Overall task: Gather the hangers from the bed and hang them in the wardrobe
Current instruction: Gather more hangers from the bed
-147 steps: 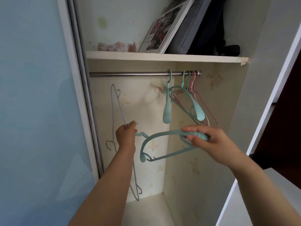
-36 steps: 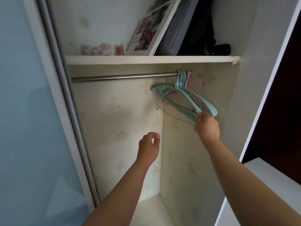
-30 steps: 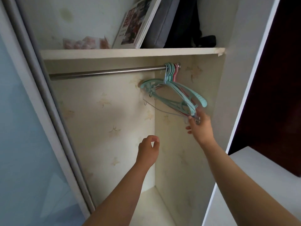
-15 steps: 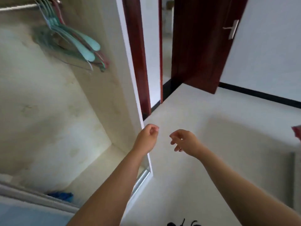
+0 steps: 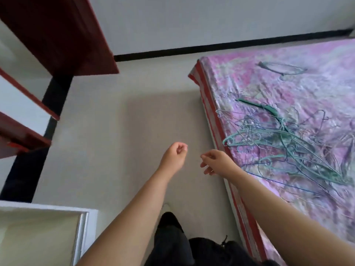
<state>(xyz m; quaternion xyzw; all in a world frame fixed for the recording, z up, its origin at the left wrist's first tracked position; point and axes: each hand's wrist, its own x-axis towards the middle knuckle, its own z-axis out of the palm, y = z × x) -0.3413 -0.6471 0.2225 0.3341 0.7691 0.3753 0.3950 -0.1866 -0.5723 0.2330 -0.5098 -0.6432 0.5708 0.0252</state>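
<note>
Both hands are empty, the left hand (image 5: 173,157) loosely curled and the right hand (image 5: 218,162) half open, so I'd reach toward three o'clock for the tangled hangers (image 5: 284,148) on the bed (image 5: 221,77), lifting one free by its hook.
</note>
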